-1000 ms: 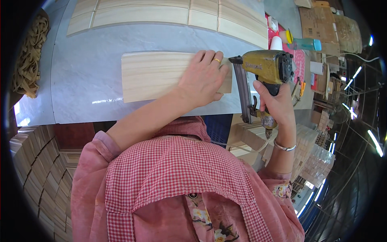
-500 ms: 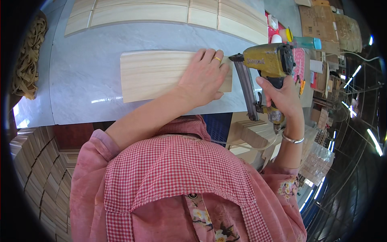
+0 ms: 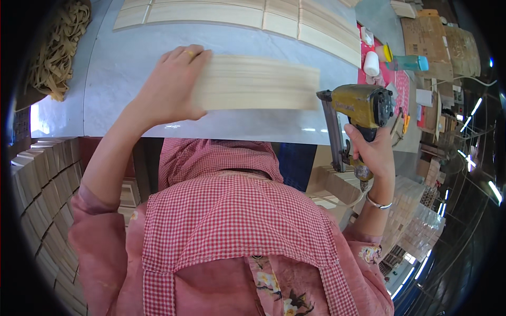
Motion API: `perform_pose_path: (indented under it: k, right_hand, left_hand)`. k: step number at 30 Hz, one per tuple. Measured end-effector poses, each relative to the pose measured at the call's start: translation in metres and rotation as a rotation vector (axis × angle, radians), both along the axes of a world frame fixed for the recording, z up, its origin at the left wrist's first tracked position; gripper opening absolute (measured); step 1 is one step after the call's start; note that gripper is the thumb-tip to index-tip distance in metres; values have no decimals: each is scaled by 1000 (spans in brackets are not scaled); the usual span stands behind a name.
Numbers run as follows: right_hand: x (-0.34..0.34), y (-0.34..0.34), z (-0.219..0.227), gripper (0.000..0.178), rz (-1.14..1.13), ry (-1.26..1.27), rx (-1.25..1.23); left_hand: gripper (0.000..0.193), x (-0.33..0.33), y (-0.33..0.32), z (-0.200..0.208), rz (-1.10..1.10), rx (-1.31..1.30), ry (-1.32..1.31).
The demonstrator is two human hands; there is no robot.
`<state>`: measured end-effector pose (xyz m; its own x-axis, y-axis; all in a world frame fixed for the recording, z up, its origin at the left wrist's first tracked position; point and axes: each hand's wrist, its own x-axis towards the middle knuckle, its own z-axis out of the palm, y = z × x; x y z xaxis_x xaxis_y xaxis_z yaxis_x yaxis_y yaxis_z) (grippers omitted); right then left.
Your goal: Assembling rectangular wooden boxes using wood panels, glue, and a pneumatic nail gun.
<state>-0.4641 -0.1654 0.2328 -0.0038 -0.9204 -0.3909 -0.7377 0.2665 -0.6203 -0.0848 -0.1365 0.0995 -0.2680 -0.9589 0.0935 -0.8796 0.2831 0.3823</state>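
Note:
My left hand (image 3: 171, 87) grips the left end of a pale wooden board (image 3: 263, 81), fingers over the far edge and thumb at the near one. The board is smeared by motion and a shadow shows under it; whether it is fully off the table I cannot tell. In my right hand (image 3: 377, 150) is a yellow and black nail gun (image 3: 354, 101), held by its handle with its magazine pointing down toward me. Its nose sits just beyond the board's right end, with a small gap between them.
Long wooden panels (image 3: 221, 15) lie along the table's (image 3: 132, 52) far side. A white bottle (image 3: 371, 64) and a teal bottle (image 3: 408, 63) stand at the right. Tan strips (image 3: 60, 52) are heaped at far left; stacked wooden pieces (image 3: 45, 189) fill the lower left.
My left hand has gone from the board's right end to its left end. The board has shifted right and shows narrower. The nail gun has moved slightly right and nearer to me.

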Motion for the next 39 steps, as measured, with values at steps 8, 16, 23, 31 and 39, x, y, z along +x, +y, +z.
perform_pose_path:
  k: [8,16,23,31,39]
  right_hand:
    - [9,23,-8,23,22,-61,14]
    - [20,24,-10,23,30,-18,43]
    - [24,34,-18,24,-73,-105,44]
    - [28,34,-17,22,-56,-68,10]
    - [59,48,-3,20,-16,-81,-41]
  left_hand:
    - [93,-55,-30,-4,47,32,12]
    - [90,-57,-28,-22,56,-124,31]
    - [93,-60,-27,-16,72,-73,51]
    - [91,-55,-24,-23,67,-89,125]
    - [91,-33,-9,-47,0,-216,353]
